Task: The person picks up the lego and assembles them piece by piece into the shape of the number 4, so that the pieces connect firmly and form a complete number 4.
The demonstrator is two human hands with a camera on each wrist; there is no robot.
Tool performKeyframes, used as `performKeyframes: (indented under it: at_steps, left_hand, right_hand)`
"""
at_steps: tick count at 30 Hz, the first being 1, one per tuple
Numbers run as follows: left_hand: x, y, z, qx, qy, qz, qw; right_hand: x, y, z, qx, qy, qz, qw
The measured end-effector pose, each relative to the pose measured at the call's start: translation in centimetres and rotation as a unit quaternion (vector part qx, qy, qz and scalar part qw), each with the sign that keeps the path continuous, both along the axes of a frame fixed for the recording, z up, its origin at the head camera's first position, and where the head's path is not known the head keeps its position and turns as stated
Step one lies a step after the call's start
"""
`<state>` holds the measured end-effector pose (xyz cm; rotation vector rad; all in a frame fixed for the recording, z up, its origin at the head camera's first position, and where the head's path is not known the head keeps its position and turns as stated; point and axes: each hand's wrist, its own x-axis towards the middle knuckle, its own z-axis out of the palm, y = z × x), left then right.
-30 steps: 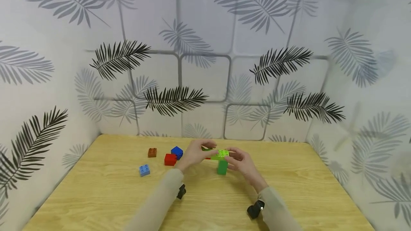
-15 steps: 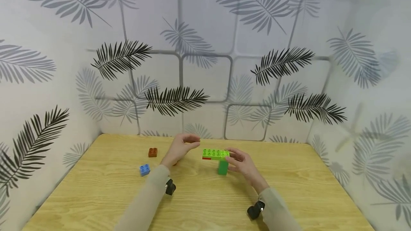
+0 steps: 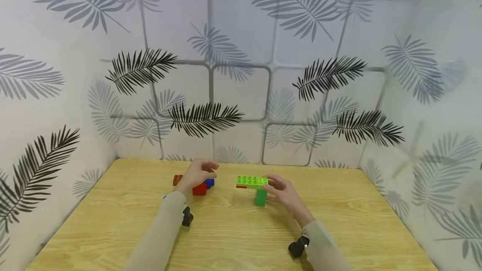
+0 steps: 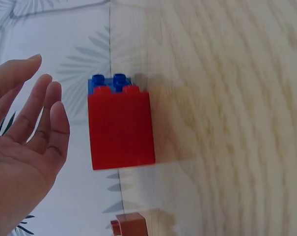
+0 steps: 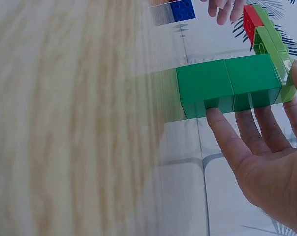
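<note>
Two stacked green bricks [image 5: 204, 87] stand upright on the table, topped by a row of lime bricks [image 3: 247, 181] that juts out to the left. A red brick [image 5: 253, 23] sits under the row's far left end. My right hand [image 3: 285, 194] holds this structure from the right side, fingertips along the green bricks and thumb by the lime top. My left hand [image 3: 196, 175] hovers over the loose bricks with fingers relaxed and nothing in them. Beside it in the left wrist view are a red brick [image 4: 121, 130] and a blue brick [image 4: 96, 83] just behind.
A brown brick [image 3: 177, 180] lies left of the left hand. Mostly hidden by the left wrist is a light blue brick [image 3: 164, 197]. The wooden table [image 3: 233, 237] meets a leaf-patterned wall [image 3: 241, 95] at the back.
My left hand has let go of the lime row and moved left, over the loose bricks. The right hand has stayed at the structure.
</note>
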<state>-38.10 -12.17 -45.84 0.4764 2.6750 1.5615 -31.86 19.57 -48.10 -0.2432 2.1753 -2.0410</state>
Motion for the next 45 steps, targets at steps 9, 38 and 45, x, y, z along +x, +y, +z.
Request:
performKeyframes:
  at_steps: [9,38,45]
  left_hand:
    - [-0.1,-1.3,-0.9,-0.081,-0.015,0.017,0.9965]
    - [0.0,-0.9,-1.7,-0.057,-0.035,0.024,0.9975]
    - [0.4,-0.1,-1.1,-0.009,-0.027,0.048,0.9984]
  right_hand:
    - [0.1,-0.3,-0.1,-0.002,-0.005,0.005,1.0]
    - [0.1,-0.4,0.0,0.003,0.0,0.008,1.0]
    - [0.1,-0.4,0.2,0.01,-0.001,0.001,0.9999]
